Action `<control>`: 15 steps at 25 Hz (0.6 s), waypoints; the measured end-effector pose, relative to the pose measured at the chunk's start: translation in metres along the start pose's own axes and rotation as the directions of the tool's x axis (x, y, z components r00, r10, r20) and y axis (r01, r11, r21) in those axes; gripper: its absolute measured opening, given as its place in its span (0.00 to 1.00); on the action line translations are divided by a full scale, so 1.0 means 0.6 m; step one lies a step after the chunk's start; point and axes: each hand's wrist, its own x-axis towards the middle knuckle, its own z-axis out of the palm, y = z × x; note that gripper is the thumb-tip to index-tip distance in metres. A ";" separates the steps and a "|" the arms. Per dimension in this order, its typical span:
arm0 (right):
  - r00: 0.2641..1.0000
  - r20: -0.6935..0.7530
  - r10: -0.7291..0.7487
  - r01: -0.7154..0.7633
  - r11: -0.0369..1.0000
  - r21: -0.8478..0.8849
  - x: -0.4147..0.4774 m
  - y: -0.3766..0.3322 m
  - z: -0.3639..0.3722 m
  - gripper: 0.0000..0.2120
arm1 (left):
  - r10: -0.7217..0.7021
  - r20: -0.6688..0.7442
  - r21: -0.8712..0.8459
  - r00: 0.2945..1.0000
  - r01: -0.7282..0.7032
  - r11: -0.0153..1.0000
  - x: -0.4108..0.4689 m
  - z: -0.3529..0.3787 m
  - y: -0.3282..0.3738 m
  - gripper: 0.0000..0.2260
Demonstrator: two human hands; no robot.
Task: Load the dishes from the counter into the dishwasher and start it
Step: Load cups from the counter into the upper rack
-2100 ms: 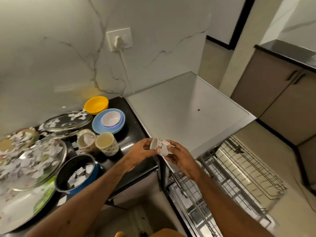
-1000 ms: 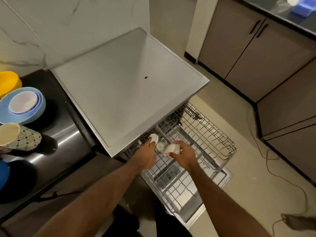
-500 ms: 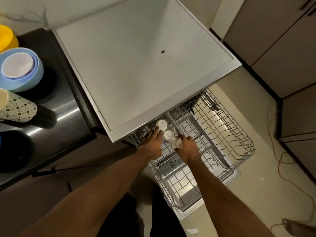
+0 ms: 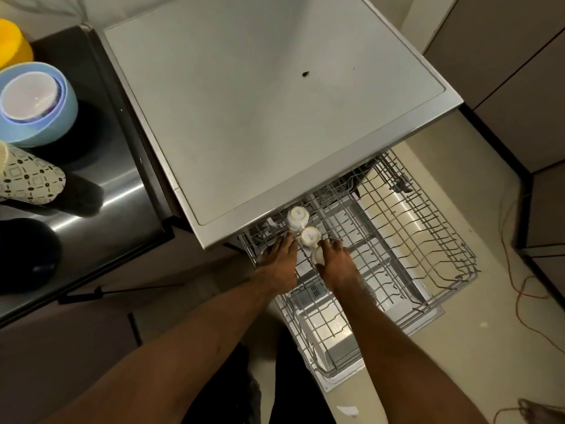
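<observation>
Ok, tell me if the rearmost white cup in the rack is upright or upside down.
Upside down: the rearmost cup shows its stamped base facing up, seated in the dish rack.

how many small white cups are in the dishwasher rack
3, in a row in the rack: rear cup, middle cup, front cup held by the right hand. More may hide beneath the dishwasher top.

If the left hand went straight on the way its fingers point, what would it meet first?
Likely the rearmost upturned cup in the rack, just ahead of the left hand; depth is unclear.
</observation>
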 end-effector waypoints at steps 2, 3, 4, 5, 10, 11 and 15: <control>1.000 -0.004 0.006 -0.006 1.000 0.000 0.005 0.003 0.010 0.37 | 0.003 -0.013 0.003 1.000 -0.003 1.000 0.004 -0.002 0.002 0.40; 1.000 -0.004 0.010 -0.010 1.000 0.001 0.008 0.005 0.015 0.37 | 0.002 -0.015 -0.001 1.000 -0.002 1.000 0.006 -0.003 0.002 0.40; 1.000 -0.005 0.010 -0.010 1.000 0.006 0.010 0.007 0.018 0.37 | 0.002 -0.017 -0.006 1.000 -0.002 1.000 0.007 -0.003 0.002 0.40; 1.000 -0.007 0.010 -0.010 1.000 0.008 0.013 0.008 0.021 0.37 | 0.003 -0.022 -0.012 1.000 -0.003 1.000 0.009 -0.002 0.002 0.40; 1.000 0.001 -0.002 0.002 1.000 0.003 0.023 0.007 0.027 0.36 | -0.007 0.013 -0.014 1.000 0.007 1.000 0.009 0.006 -0.001 0.42; 1.000 0.003 0.006 -0.006 1.000 0.007 0.022 0.005 0.026 0.36 | -0.005 0.017 -0.012 1.000 0.005 1.000 0.008 0.006 -0.001 0.42; 1.000 0.009 0.012 -0.012 0.999 0.042 0.012 0.004 0.025 0.37 | 0.002 0.008 -0.008 1.000 -0.002 1.000 0.002 0.001 0.000 0.41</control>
